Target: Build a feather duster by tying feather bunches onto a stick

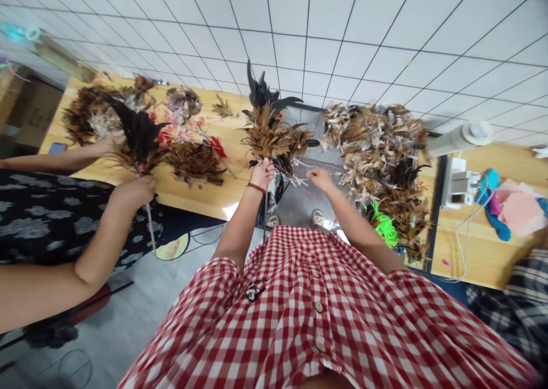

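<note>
My left hand [262, 173], with a braided red bracelet at the wrist, is closed around the base of a feather duster [268, 129]. Its brown feathers spread upward, and long black ones stand at the tip. Below the fist a thin rod shows faintly. To the right, my right hand [321, 179] is held apart from the duster with its fingers pinched together. Whatever they may hold is too small to make out. Between the hands hang pale strands and a few dark feathers [280, 186], partly blurred.
At left a co-worker's hand [135, 192] grips another feather duster [139, 135]. Feather bunches [194, 160] lie on the wooden table [205, 200]. On the right are a large feather pile [377, 143], green string [384, 224], a white bottle [460, 139] and a power strip [457, 183].
</note>
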Available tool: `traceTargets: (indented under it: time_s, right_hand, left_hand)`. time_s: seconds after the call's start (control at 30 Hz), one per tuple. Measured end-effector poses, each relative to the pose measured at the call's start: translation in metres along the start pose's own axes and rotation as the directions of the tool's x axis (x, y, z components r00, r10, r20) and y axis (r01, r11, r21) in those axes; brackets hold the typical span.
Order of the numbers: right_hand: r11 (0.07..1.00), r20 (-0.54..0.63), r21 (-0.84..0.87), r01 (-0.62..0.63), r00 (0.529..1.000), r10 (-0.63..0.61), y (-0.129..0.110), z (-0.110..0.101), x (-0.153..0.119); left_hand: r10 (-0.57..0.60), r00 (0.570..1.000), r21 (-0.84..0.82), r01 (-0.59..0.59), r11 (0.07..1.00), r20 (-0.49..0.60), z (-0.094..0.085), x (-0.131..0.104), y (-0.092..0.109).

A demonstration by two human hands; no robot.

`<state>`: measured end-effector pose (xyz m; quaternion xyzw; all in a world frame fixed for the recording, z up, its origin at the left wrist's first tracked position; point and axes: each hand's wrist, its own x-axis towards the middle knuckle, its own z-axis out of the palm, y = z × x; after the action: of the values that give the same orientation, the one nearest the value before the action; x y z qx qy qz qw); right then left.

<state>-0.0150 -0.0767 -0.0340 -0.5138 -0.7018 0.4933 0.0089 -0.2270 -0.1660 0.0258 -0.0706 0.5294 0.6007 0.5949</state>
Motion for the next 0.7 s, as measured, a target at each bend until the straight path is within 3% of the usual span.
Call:
traceTargets:
  time_s: [0.13,0.27,0.43,0.57,0.7]
  right_hand:
    - [0.968,-0.022,-0.252,-0.007,1.0,0.002,-0.02,0.021,0.03]
    - [0.915,0.024,-0.403,-0.017,0.999,0.029,-0.031,0.038,0.036]
    - [0.899,0.133,-0.435,0.046,0.991,0.013,-0.035,0.029,0.037]
    - [0.944,-0.136,-0.329,0.008,0.989,-0.055,-0.045,0.015,0.056]
    - [0.968,-0.236,-0.204,-0.146,0.967,0.096,-0.05,0.013,0.082]
  left_hand:
    - [0.028,0.999,-0.026,-0.027,0.999,0.029,-0.003,-0.005,0.004]
    - [0.052,0.997,-0.052,-0.05,0.997,0.049,-0.007,-0.011,0.009]
    - [0.068,0.998,-0.102,-0.066,0.993,0.012,-0.015,-0.014,0.011]
    - [0.061,0.998,-0.114,-0.06,0.992,0.01,-0.016,-0.015,0.011]
    - [0.064,0.998,-0.099,-0.066,0.993,-0.016,-0.013,-0.018,0.009]
